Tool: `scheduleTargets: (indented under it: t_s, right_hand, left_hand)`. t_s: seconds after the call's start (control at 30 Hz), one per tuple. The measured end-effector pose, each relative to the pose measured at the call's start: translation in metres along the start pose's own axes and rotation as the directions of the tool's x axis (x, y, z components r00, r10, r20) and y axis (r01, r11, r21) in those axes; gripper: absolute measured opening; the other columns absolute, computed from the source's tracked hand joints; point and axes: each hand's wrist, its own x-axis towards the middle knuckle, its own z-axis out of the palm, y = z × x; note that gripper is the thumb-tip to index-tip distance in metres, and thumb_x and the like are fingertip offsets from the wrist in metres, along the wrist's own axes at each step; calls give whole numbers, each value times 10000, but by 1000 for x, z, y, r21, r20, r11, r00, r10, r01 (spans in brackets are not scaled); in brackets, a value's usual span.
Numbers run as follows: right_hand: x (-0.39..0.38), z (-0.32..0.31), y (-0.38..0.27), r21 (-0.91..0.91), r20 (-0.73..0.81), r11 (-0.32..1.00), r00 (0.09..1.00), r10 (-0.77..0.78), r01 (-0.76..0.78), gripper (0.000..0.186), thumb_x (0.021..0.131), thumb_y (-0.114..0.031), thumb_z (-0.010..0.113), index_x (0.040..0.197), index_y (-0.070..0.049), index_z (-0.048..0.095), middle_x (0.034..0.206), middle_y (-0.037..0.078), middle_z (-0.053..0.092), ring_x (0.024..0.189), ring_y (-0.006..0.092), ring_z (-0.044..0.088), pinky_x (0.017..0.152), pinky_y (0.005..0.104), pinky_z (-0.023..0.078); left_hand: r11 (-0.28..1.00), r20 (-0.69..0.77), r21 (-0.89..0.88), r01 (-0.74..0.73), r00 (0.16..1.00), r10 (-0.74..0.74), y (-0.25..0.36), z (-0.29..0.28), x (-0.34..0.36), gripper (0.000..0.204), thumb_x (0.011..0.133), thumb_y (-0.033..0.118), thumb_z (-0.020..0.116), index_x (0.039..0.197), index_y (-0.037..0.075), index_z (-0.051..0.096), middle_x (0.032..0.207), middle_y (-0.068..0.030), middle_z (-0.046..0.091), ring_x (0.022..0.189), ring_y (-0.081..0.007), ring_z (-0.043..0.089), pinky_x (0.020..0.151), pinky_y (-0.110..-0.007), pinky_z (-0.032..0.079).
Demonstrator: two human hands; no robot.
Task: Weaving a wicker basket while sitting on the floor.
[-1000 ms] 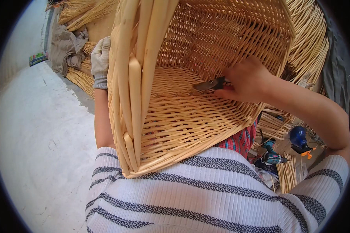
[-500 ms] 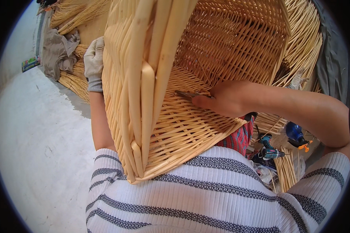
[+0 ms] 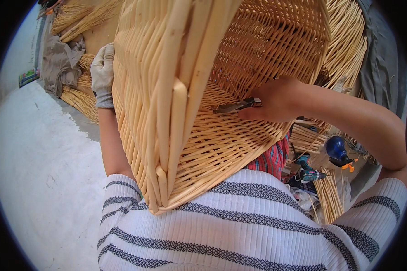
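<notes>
A gloved left hand [image 3: 102,74] is gripping the outer wall of a large pale woven wicker basket [image 3: 203,113] resting against the person's chest. The bare right hand [image 3: 276,99] is clenching small metal cutters [image 3: 233,107] inside. The blades could slip and nick sound weave.

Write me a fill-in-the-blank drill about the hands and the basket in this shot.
1. The left hand wears a pale ____ and grips the outside of the wicker basket.
2. The bare right hand reaches ____ the basket.
3. The right hand holds small metal ____ against the weave.

Missing words: glove; inside; cutters
</notes>
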Motion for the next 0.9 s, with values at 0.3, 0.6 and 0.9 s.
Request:
scheduleTargets:
  t_s: [0.3, 0.6, 0.9]
  right_hand:
    - [17, 6, 8, -147, -163, 988, 984, -68, 44, 721, 906, -672, 461, 1035, -7, 710, 947, 171, 711, 968, 326, 680, 850, 424, 510]
    - [-2, 18, 29, -395, -426, 918, 892, -153, -31, 601, 871, -624, 560, 825, -30, 639, 607, 100, 623, 616, 331, 659, 607, 416, 513]
    - [7, 1, 4, -270, -81, 946, 983, 163, -179, 709, 896, -660, 470, 922, 7, 709, 721, 129, 693, 729, 328, 689, 692, 404, 528]
  left_hand:
    - [1000, 16, -17, 6, 1000, -6, 4, 2, 0, 357, 1033, 286, 533, 1124, -34, 663, 999, -41, 685, 899, -95, 587, 818, -247, 482]
    - [1000, 30, -21, 7, 1000, -7, 7, 0, -3, 353, 1031, 277, 537, 1128, -38, 663, 1002, -45, 688, 899, -96, 594, 814, -248, 484]
    - [990, 26, -141, 29, 999, -26, 4, 3, 0, 347, 1031, 279, 538, 1131, -28, 667, 994, -48, 692, 866, -87, 597, 769, -236, 493]
